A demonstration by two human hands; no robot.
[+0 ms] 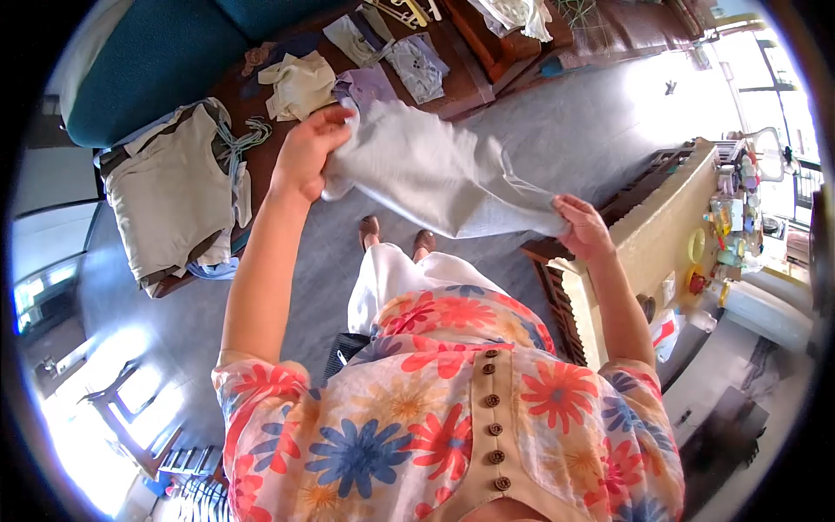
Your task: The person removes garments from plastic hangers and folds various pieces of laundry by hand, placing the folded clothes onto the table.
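Observation:
A pale grey-white garment [426,165] is stretched across the air in front of me; its exact kind is hard to make out. My left hand [315,150] grips one end of it, thumb and fingers closed on the cloth. At the other end, lower and to the right, my right hand [583,228] pinches a narrower part. Just beyond my left hand lie a cream cloth [300,85] and a lilac cloth [365,85] on a dark wooden bench [261,109]. A stack of beige and pale clothes [170,187] lies at the bench's left end.
Folded garments [417,65] and hangers [402,12] lie farther back. Behind the bench is a teal sofa back [161,65]. A table with a beige cover [644,270] stands close on my right, bottles and small items along its far side. Grey floor [304,287] surrounds my feet.

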